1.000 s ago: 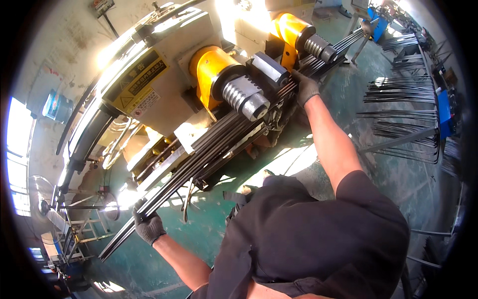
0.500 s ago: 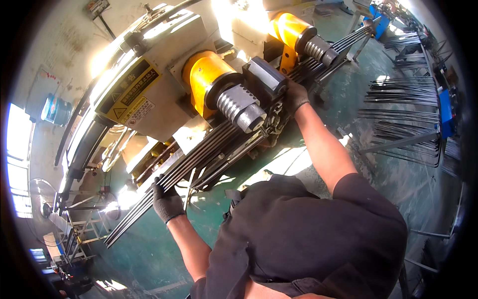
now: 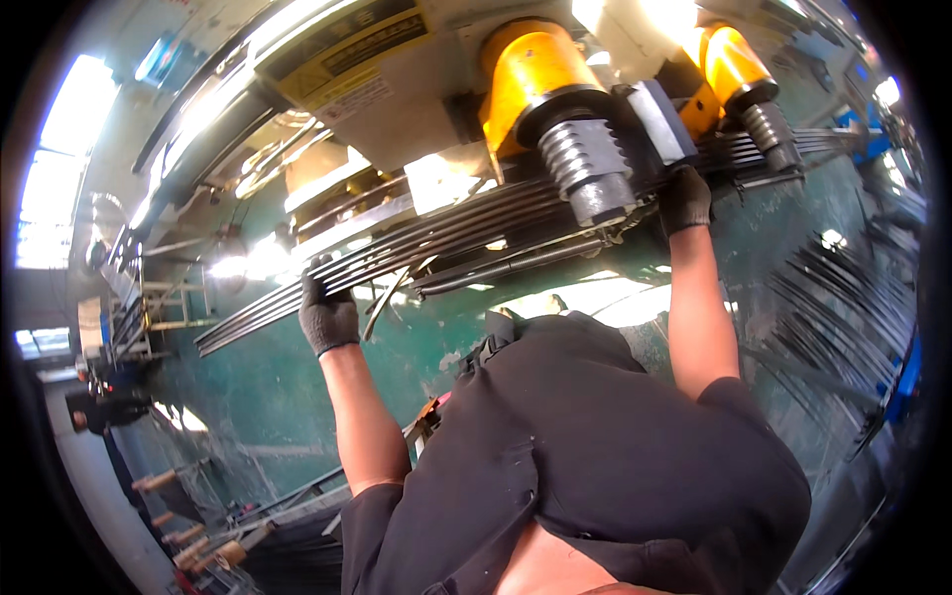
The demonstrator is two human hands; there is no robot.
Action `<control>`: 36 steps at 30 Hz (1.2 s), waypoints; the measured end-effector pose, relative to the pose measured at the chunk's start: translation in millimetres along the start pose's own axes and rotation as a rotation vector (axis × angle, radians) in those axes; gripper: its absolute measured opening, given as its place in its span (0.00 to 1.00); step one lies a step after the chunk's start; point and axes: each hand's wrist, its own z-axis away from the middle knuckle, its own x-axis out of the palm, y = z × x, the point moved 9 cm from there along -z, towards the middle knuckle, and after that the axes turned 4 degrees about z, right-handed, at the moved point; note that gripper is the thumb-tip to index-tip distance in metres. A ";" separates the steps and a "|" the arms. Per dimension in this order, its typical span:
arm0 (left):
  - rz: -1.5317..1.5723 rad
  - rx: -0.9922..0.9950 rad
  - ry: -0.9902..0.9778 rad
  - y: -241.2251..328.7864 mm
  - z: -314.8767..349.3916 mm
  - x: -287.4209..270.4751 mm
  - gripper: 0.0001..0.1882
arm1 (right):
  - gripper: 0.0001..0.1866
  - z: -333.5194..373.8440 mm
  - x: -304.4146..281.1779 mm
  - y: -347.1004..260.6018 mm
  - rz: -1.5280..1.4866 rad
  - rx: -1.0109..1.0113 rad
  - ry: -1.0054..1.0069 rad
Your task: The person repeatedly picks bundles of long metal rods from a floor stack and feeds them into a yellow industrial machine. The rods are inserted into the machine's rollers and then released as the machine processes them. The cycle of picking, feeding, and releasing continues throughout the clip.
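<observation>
Dark rods, within left hand fingers, alongside right hand

Metal rods — smooth, slightly shiny, matt cloth gloves, glossy yellow housing

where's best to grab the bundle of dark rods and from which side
Probably toward the left end of the rods, from the body side, about where the left hand is: they lie close together there, projecting well away from the ridged metal shaft, so fingers can likely wrap around them.
</observation>
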 end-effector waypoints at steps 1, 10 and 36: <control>-0.007 0.020 -0.017 0.0 5.8 0.3 0.16 | 0.11 0.6 4.4 -17.2 0.146 -0.010 -0.124; -0.009 -0.045 -0.155 -17.4 25.8 22.5 0.23 | 0.18 -8.9 36.9 38.4 -1.404 0.644 -0.265; -0.280 0.427 0.257 411.2 -93.8 -213.9 0.16 | 0.24 353.5 107.9 -55.6 -2.727 1.313 2.695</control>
